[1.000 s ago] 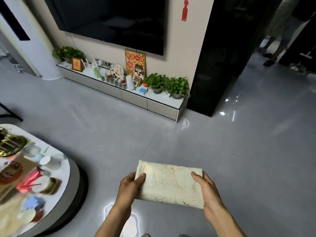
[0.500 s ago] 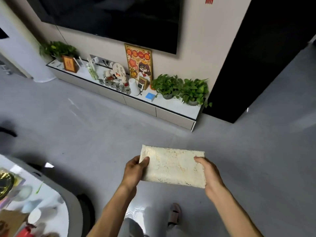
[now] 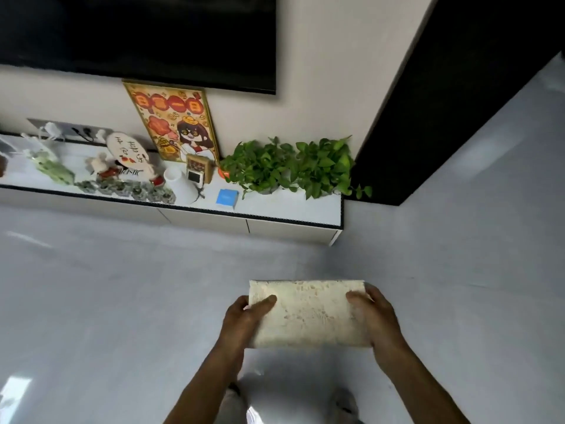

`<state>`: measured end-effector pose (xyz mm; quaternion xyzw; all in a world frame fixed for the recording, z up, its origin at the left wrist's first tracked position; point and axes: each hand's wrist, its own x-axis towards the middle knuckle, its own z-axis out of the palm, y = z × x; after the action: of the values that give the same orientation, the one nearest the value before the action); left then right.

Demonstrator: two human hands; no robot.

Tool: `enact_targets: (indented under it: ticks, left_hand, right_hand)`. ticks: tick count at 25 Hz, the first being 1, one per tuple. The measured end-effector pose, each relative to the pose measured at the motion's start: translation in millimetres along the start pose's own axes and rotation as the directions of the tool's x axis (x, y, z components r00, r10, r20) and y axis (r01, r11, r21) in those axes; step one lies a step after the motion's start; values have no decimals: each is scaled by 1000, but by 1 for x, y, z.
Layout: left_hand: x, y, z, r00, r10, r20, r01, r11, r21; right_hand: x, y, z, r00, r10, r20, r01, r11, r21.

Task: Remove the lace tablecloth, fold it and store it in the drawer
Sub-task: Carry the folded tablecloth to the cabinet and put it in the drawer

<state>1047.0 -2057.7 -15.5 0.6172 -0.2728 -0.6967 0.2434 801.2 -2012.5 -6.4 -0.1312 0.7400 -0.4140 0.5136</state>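
The cream lace tablecloth (image 3: 308, 313) is folded into a flat rectangle and held out in front of me above the grey floor. My left hand (image 3: 241, 322) grips its left end, thumb on top. My right hand (image 3: 377, 319) grips its right end the same way. Ahead stands a low white cabinet (image 3: 275, 226) against the wall, with shut drawer fronts along its face; its rightmost drawer front (image 3: 290, 229) lies straight ahead of the cloth.
On the cabinet top stand two leafy green potted plants (image 3: 290, 166), a small blue box (image 3: 227, 198), a white cup (image 3: 180, 185), a framed picture (image 3: 174, 123) and several ornaments. A black screen (image 3: 137, 35) hangs above. A black panel (image 3: 443, 102) rises at the right.
I have walked closer to the cabinet, which now looks larger and nearer. The round table at the left has left the view. Both hands still hold the folded cloth.
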Motion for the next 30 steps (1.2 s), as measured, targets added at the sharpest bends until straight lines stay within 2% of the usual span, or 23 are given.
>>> enact_targets:
  ticks: [2, 4, 6, 10, 12, 18, 21, 23, 25, 26, 30]
  left_hand:
    - [63, -1, -16, 995, -76, 68, 77, 997, -17]
    - [127, -19, -29, 970, -175, 169, 185, 982, -46]
    - [188, -42, -34, 952, -234, 197, 247, 968, -42]
    - [323, -115, -36, 977, -172, 129, 175, 984, -16]
    - [387, -150, -32, 986, -136, 94, 138, 990, -7]
    - [546, -225, -29, 999, 17, -48, -14, 998, 57]
    - [602, -244, -40, 990, 101, -101, -95, 994, 62]
    - [621, -250, -53, 980, 153, -130, -149, 988, 44]
    - [628, -252, -68, 973, 187, -131, -186, 982, 23]
    - [626, -252, -77, 971, 205, -127, -205, 979, 8]
    - [606, -248, -100, 971, 233, -51, -236, 968, -89]
  right_hand:
    - [48, 16, 28, 999, 9, -33, -8, 1000, 25]
    - [105, 48, 52, 1000, 18, -12, -18, 1000, 26]
    - [159, 84, 67, 997, 74, 17, -75, 997, 24]
    - [292, 187, 89, 982, 176, 73, -179, 983, 30]
    - [362, 234, 98, 980, 171, 105, -178, 983, 53]
    - [532, 333, 148, 928, 244, 282, -290, 948, 133]
    - [599, 347, 180, 958, 205, 202, -227, 969, 93]
    - [635, 339, 192, 965, 158, 211, -214, 937, 277]
    - [665, 325, 203, 953, 121, 279, -248, 839, 484]
    - [675, 318, 209, 960, 108, 260, -242, 790, 563]
    - [701, 305, 219, 962, 156, 226, -270, 688, 674]
